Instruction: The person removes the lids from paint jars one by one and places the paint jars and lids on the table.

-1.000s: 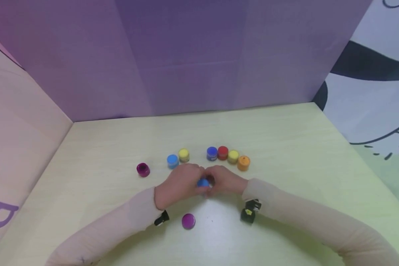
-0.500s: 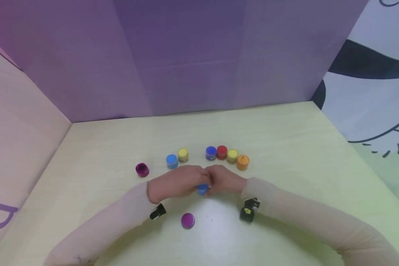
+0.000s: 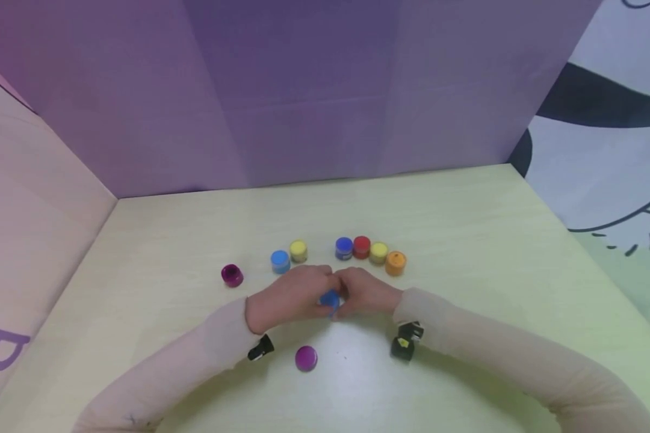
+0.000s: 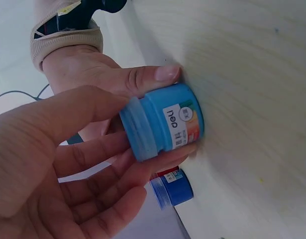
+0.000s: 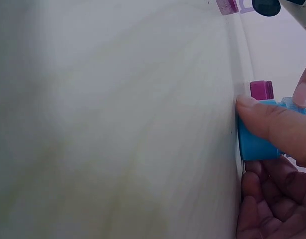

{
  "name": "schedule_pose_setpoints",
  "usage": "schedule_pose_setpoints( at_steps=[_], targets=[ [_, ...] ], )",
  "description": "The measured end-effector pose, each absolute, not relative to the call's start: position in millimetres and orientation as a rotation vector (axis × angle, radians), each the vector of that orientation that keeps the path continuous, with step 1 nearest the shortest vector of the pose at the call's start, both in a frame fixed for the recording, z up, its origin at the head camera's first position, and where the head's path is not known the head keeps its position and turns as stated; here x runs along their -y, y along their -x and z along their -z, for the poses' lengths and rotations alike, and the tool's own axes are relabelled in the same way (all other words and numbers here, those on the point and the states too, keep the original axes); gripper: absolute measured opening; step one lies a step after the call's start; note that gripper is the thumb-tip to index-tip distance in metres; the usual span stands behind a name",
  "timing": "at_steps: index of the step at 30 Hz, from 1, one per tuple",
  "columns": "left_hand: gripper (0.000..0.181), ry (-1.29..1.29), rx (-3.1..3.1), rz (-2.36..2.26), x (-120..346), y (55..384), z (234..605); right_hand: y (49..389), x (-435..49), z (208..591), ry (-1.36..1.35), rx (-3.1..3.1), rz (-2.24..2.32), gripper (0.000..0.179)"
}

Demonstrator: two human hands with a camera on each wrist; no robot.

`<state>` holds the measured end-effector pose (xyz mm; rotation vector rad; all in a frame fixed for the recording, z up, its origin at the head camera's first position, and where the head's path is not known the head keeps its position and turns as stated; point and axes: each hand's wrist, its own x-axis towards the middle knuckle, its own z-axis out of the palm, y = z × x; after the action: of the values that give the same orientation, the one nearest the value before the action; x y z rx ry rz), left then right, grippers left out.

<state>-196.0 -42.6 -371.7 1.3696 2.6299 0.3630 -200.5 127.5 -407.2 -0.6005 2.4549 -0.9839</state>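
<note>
A light blue paint jar (image 4: 177,114) with a ribbed lid (image 4: 139,130) is held between both hands at the middle of the table. My right hand (image 3: 367,292) grips its body, thumb on one side and fingers on the other, close over the tabletop. From the other side my left hand (image 3: 292,296) pinches the lid between thumb and fingers. In the left wrist view the jar lies sideways, its white label facing that camera. Seen from the head, the hands hide most of it. Nearer the body lies a round purple lid (image 3: 306,359).
An uncapped purple jar (image 3: 232,275) stands at the left. Behind the hands are another light blue jar (image 3: 280,261) and a yellow jar (image 3: 298,251). Right of these runs a row: dark blue (image 3: 343,248), red (image 3: 362,246), yellow (image 3: 378,252) and orange (image 3: 395,263) jars.
My left hand drew back to the left with its wrist dropping, then came up again around the lid. The right hand stays nearly still with the jar; the other jars have not moved.
</note>
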Motion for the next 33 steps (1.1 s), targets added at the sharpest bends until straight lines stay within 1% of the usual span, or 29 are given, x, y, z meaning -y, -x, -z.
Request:
schedule_pose_setpoints(
  at_steps=[6, 13, 16, 19, 22, 26, 33],
  targets=[
    [0.023, -1.327, -2.668, -0.360, 42.9, 193.6, 371.6, 200.0, -126.7, 409.0, 0.595, -2.458, 0.986, 0.049],
    [0.025, -1.273, -2.701, -0.350, 45.0, 191.2, 364.5, 200.6, -127.3, 410.1, 0.669, -2.466, 0.978, 0.054],
    [0.024, -1.258, -2.694, -0.357, 46.5, 188.0, 361.4, 200.8, -127.8, 410.0, 0.672, -2.476, 0.959, 0.051],
    [0.020, -1.302, -2.655, -0.376, 47.2, 181.9, 361.2, 199.6, -128.4, 409.1, 0.664, -2.488, 0.937, 0.045],
    [0.019, -1.380, -2.590, -0.320, 46.9, 172.1, 361.7, 198.4, -127.9, 408.1, 0.671, -2.504, 0.909, 0.030],
    [0.023, -1.467, -2.492, -0.156, 44.2, 157.5, 363.2, 199.1, -125.7, 408.6, 0.655, -2.513, 0.885, 0.017],
    [0.020, -1.548, -2.358, -0.129, 39.3, 141.2, 369.1, 200.4, -124.2, 410.0, 0.608, -2.485, 0.882, 0.022]
  ],
)
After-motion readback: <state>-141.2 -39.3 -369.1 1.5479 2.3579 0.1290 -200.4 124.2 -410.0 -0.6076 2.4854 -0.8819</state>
